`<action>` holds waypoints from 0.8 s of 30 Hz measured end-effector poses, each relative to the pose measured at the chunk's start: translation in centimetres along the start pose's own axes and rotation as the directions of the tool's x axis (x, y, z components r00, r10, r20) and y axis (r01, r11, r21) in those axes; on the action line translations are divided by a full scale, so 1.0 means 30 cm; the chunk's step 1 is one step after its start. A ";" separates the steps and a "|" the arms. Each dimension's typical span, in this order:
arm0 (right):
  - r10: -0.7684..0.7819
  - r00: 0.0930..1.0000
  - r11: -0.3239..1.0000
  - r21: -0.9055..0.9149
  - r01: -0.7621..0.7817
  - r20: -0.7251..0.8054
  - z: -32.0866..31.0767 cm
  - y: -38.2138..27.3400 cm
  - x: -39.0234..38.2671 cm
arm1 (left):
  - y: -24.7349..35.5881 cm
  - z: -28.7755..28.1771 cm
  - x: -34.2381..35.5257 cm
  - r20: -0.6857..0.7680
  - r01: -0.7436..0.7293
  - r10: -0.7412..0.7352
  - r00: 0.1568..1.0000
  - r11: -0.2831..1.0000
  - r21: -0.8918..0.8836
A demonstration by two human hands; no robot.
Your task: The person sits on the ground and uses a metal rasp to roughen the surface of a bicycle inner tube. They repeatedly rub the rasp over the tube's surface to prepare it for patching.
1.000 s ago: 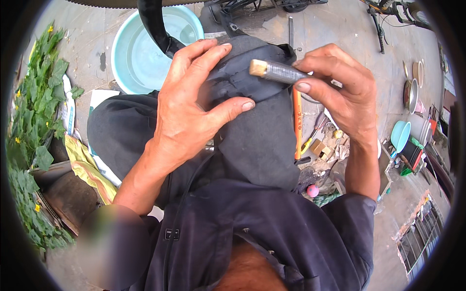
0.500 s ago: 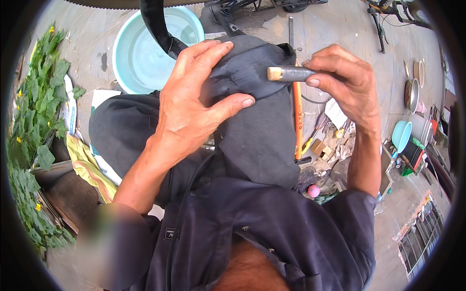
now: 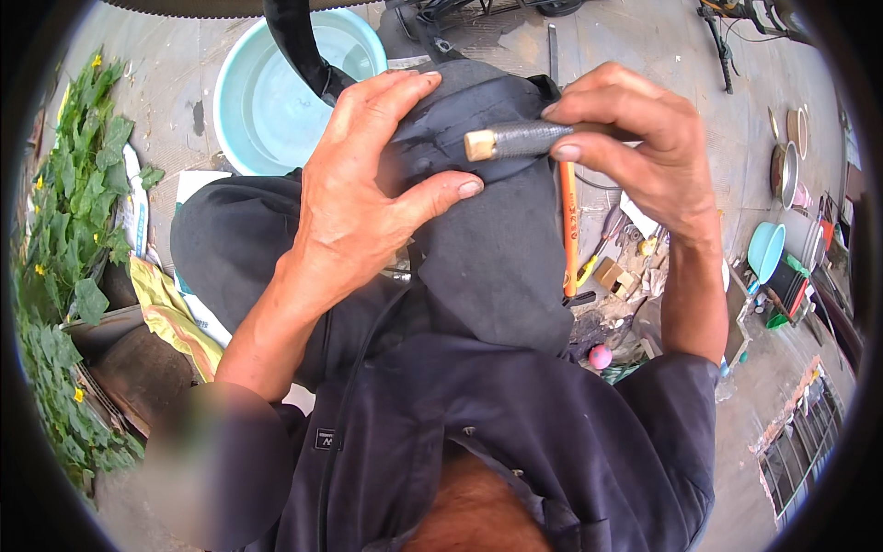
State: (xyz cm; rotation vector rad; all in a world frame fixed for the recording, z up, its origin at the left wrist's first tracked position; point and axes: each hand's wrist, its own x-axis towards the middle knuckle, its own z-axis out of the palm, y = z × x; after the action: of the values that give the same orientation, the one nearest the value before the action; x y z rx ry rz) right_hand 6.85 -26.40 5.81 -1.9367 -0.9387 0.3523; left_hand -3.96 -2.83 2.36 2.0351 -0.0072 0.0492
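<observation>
A black rubber inner tube (image 3: 432,129) lies flattened across my knee, a loop of it rising toward the top edge. My left hand (image 3: 354,170) grips it against the knee, thumb on the near side and fingers over the far side. Between the thumb and fingers of my right hand (image 3: 635,138) is a short wooden stick wrapped in rough grey metal, a rasp by its look (image 3: 520,140). Its pale wooden end points left, over the tube. Whether the rasp touches the rubber I cannot tell. Part of the tube is hidden under my left hand.
A light blue basin of water (image 3: 248,110) stands beyond my left knee. Right of my leg are an orange-handled tool (image 3: 568,221), a small cardboard box (image 3: 614,276), a pink ball (image 3: 600,356) and scattered tools. Leafy plants (image 3: 69,202) line the left side.
My right hand has moved left with the rasp, carrying its wooden end farther over the inner tube. The left hand keeps its place on the tube.
</observation>
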 end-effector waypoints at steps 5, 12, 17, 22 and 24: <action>0.213 0.968 0.976 0.069 -0.206 -0.131 -0.042 0.031 -0.076 | 0.012 -0.001 0.001 0.003 -0.001 0.001 1.000 1.000 0.018; 0.175 0.977 0.984 -0.018 -0.178 -0.122 0.027 -0.036 -0.038 | 0.012 -0.003 0.007 0.010 0.011 -0.011 1.000 1.000 0.010; 0.054 0.995 0.984 -0.162 -0.066 -0.080 0.000 -0.032 -0.059 | 0.011 -0.003 0.000 0.004 0.010 -0.010 1.000 1.000 -0.008; 0.051 0.990 0.975 -0.209 -0.078 -0.132 0.015 -0.066 -0.038 | 0.004 -0.002 0.000 0.003 -0.001 0.001 1.000 1.000 -0.011; 0.056 0.991 0.982 -0.171 -0.076 -0.119 0.043 -0.070 -0.036 | -0.003 -0.005 -0.002 0.003 -0.009 0.009 1.000 1.000 -0.014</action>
State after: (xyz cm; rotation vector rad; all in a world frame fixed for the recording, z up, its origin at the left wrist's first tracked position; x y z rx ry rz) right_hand 4.41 -25.81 6.75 -2.1293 -0.8562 0.1998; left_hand -4.01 -2.65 2.34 2.0212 -0.0190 0.0519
